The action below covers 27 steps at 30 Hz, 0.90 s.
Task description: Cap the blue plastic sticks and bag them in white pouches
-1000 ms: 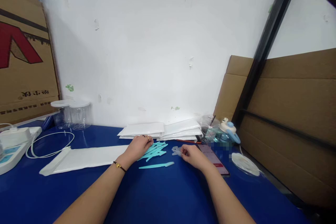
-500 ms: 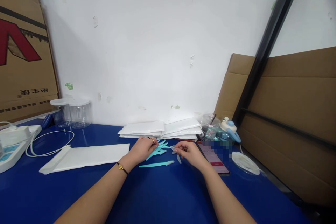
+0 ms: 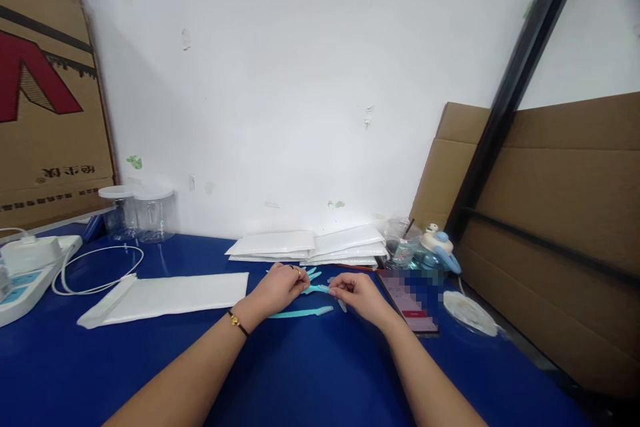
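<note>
My left hand [image 3: 284,287] pinches a slim turquoise eyebrow razor [image 3: 316,289] whose end points right. At that end the fingertips of my right hand [image 3: 353,292] are closed on it. Whether a clear cap sits between those fingers is too small to tell. More turquoise razors [image 3: 313,274] lie fanned out just behind my left hand, partly covered by it. One single razor [image 3: 303,312] rests on the blue table in front of both hands. Beside my right fingers lies a small translucent cap [image 3: 342,305], partly hidden.
White padded mailers [image 3: 273,244] are stacked along the wall, and another white mailer [image 3: 175,293] lies flat at left. A phone [image 3: 413,310] is right of my right hand. Clear lidded jars [image 3: 155,217], a power strip [image 3: 37,280] and a blue-and-white bottle [image 3: 435,247] stand farther out.
My hands have come closer together. The left hand has moved right, lifting a razor from the pile, and the razor's end now meets my right fingertips.
</note>
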{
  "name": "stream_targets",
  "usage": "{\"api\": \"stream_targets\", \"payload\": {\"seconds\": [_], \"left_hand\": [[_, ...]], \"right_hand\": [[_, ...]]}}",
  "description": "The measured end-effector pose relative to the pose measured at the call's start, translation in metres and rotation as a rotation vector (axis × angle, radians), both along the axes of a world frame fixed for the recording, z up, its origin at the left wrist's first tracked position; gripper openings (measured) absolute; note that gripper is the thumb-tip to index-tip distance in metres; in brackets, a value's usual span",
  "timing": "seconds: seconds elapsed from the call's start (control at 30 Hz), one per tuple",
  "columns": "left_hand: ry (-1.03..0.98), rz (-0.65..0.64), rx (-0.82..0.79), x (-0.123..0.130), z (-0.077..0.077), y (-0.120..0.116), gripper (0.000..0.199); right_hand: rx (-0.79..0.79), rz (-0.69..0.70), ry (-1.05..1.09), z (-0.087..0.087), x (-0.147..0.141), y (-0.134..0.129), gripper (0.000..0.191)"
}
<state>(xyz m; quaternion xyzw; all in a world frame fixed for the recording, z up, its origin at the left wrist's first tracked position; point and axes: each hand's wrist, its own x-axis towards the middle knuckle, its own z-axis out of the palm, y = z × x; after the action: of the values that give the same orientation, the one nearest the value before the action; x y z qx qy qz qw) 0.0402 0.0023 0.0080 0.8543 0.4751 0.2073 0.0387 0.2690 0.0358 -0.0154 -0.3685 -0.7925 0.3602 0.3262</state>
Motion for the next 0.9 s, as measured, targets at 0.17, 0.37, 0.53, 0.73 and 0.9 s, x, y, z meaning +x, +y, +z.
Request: {"api": "stream_targets", "payload": {"seconds": [0.17, 0.37, 0.53, 0.73, 0.9], "left_hand": [[0.053, -0.008, -0.049, 0.001, -0.004, 0.0, 0.018], [0.14, 0.183, -0.037, -0.016, -0.008, 0.005, 0.016], [0.174, 0.16, -0.038, -0.019, -0.008, 0.005, 0.017], [0.214, 0.103, 0.007, -0.017, -0.008, 0.006, 0.012], [0.184, 0.088, 0.068, -0.015, -0.005, 0.005, 0.023]], "right_hand": [[-0.025, 0.033, -0.093, 0.004, 0.003, -0.002, 0.021], [0.145, -0.204, -0.379, 0.003, 0.015, 0.004, 0.012], [0.088, -0.166, -0.412, -0.006, 0.013, 0.004, 0.005], [0.093, -0.168, -0.335, -0.006, 0.012, 0.005, 0.006], [0.135, -0.125, -0.166, -0.003, 0.009, 0.005, 0.003]]}}
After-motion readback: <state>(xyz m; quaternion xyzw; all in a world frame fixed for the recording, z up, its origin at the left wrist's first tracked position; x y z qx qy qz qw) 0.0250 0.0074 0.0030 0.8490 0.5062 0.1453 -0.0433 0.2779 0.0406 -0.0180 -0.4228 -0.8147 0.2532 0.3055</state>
